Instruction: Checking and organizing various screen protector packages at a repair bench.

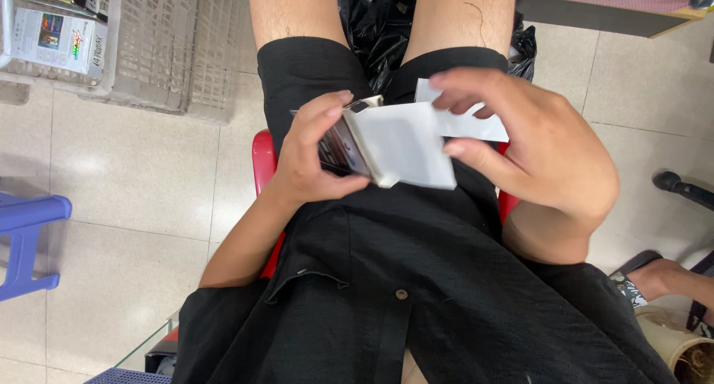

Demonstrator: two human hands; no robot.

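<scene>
Left hand [316, 153] grips a small box [349, 142] over the lap; right hand [535, 146], fingers [465, 149] pinching, holds a white paper sheet [409, 142] against it. Risk: the loosely pinched sheet may slip or crease, or the box may drop to the tiled floor [134, 183].

small box [343, 147]: mostly hidden under white paper [405, 142] | blue stool [26, 239]: cut by left edge

A small flat package [349, 142] with a dark, glossy printed face sits over the lap, gripped by the left hand [312, 149]. A white rectangular label sheet [409, 146] covers its right part, pinched by the right hand [535, 146]. At top left, a boxed package [52, 42] with a white printed face stands inside a grey plastic crate [163, 49].
</scene>
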